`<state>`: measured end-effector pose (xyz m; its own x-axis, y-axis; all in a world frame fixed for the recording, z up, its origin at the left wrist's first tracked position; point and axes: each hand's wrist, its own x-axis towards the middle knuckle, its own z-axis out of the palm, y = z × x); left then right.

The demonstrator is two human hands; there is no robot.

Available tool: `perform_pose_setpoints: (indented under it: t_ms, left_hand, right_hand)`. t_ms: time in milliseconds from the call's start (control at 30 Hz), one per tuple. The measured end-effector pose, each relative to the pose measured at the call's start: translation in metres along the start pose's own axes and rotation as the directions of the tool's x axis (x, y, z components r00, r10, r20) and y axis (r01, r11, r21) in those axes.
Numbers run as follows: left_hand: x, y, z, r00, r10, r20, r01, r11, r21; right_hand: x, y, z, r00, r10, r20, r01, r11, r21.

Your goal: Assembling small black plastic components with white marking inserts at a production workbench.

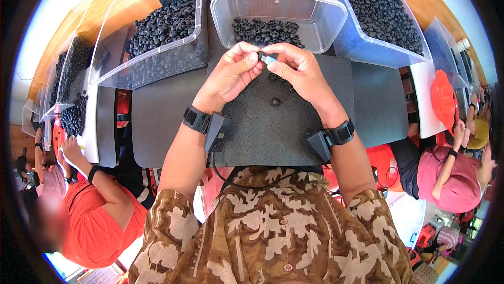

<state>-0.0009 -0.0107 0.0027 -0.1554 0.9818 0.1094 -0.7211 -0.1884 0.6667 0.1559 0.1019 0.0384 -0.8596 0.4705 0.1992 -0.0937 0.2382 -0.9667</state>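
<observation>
Above a black work mat (252,137), my two hands meet in front of the middle bin. My left hand (230,76) pinches a small black part (261,56) between thumb and fingertips. In my right hand (303,74) is a small light-blue piece (270,59), its end against the black part; its exact kind is too small to make out. A loose black part (275,102) lies on the mat below my hands. A few more sit partly hidden beside my right thumb.
A clear middle bin (328,18) holds some black parts. Fuller bins flank it: a left bin (201,5) and a right bin (367,53). Co-workers sit on both sides, one in a red shirt (105,215), one in pink (454,179). A red basin (443,100) is at the right.
</observation>
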Motion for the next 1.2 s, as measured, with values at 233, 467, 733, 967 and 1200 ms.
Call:
perform_pose_setpoints:
  t_ms: [233,467,733,967,1200]
  left_hand:
    - [0.0,-0.002,0.006,1.0,-0.01,-0.015,0.01,1.0,0.009]
    - [0.002,-0.001,0.006,0.999,-0.039,-0.022,0.04,0.999,0.032]
    - [-0.007,0.011,0.023,0.998,-0.057,-0.007,0.057,0.97,0.237]
    - [-0.023,0.118,0.071,0.644,0.757,0.11,-0.3,0.118,0.946]
    - [-0.014,0.082,0.081,0.75,0.497,0.437,-0.2,-0.459,0.865]
  right_hand:
    - [0.002,0.005,0.005,0.993,-0.093,-0.068,0.1,0.988,0.114]
    - [-0.001,-0.011,-0.003,0.993,0.095,-0.063,-0.078,0.97,0.231]
    - [0.004,-0.001,0.0,0.983,-0.072,-0.168,0.084,0.994,0.066]
    - [0.003,-0.005,-0.007,0.936,-0.034,-0.35,0.048,0.998,0.034]
    - [0.003,-0.002,-0.005,0.918,-0.048,-0.393,0.071,0.996,0.044]
